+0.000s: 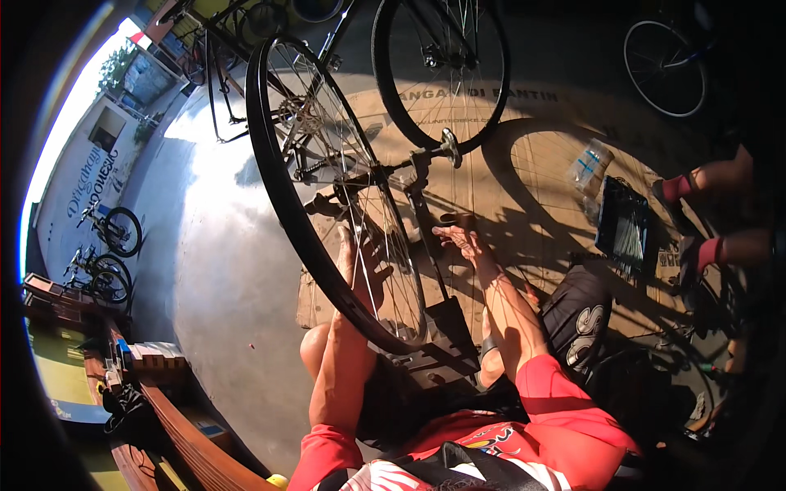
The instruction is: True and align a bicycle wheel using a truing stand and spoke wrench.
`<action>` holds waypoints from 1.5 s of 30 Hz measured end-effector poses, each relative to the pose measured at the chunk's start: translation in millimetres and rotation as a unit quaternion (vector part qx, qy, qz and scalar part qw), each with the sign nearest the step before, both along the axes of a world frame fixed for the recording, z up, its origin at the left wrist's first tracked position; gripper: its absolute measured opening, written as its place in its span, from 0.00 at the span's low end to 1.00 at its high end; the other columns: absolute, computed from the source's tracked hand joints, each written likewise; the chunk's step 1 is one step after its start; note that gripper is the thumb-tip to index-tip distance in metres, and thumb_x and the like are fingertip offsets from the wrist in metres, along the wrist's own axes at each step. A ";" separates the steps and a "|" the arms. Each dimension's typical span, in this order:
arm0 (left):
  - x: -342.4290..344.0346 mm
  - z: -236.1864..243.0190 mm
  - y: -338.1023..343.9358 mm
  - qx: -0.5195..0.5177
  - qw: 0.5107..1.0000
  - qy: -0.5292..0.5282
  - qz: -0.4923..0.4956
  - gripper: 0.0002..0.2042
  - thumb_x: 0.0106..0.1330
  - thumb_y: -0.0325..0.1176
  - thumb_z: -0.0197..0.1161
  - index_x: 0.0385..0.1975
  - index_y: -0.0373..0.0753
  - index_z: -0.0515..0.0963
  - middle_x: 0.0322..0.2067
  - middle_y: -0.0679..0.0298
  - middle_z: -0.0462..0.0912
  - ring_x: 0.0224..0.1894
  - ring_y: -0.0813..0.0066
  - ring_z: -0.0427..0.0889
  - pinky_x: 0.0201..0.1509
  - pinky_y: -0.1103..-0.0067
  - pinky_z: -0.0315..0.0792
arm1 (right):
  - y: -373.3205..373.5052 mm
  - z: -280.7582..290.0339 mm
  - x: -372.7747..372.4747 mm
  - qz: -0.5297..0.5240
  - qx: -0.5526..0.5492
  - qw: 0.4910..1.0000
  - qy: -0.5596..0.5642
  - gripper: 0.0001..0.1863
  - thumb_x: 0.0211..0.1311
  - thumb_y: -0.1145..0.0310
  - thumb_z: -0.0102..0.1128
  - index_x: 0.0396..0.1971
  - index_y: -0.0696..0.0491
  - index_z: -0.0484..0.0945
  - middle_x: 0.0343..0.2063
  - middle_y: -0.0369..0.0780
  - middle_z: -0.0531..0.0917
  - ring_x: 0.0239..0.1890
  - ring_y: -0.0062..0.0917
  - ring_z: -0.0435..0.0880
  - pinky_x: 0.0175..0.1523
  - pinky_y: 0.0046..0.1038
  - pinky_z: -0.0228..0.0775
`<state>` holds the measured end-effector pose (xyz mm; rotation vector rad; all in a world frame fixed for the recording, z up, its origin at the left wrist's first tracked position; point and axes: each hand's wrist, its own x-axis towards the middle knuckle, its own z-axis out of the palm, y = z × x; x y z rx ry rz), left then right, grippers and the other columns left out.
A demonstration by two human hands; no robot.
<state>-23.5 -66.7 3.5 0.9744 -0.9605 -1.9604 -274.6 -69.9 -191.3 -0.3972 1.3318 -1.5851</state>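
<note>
A spoked bicycle wheel (277, 192) with a dark rim stands upright in front of me in a dark metal wheel stand (422, 214). My left hand (352, 254) is at the wheel's left side, partly hidden by rim and spokes; its visible fingers look apart, with nothing seen in them. To the right of the wheel is my right hand (460, 240), open, fingers stretched toward the stand's upright. A small dark rounded object (458, 219) shows just beyond its fingers; whether they touch cannot be told. The stand's base (453, 326) lies between my forearms.
Flattened cardboard (524, 196) covers the floor under the stand. Beyond is another bicycle wheel (377, 74) on a dark bicycle. At right are a tray of thin metal rods (624, 225), a clear plastic bag (589, 164) and another person's legs (733, 176). A wooden bench (184, 425) stands lower left.
</note>
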 end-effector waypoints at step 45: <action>-36.8 -2.0 -79.1 -0.096 0.989 -0.081 0.084 0.22 0.71 0.50 0.52 0.37 0.35 0.83 0.26 0.59 0.82 0.28 0.73 0.80 0.31 0.71 0.74 | -68.7 203.9 -93.5 0.166 0.085 0.869 0.459 0.27 0.65 0.53 0.59 0.55 0.59 0.78 0.45 0.48 0.86 0.50 0.41 0.83 0.61 0.44 0.71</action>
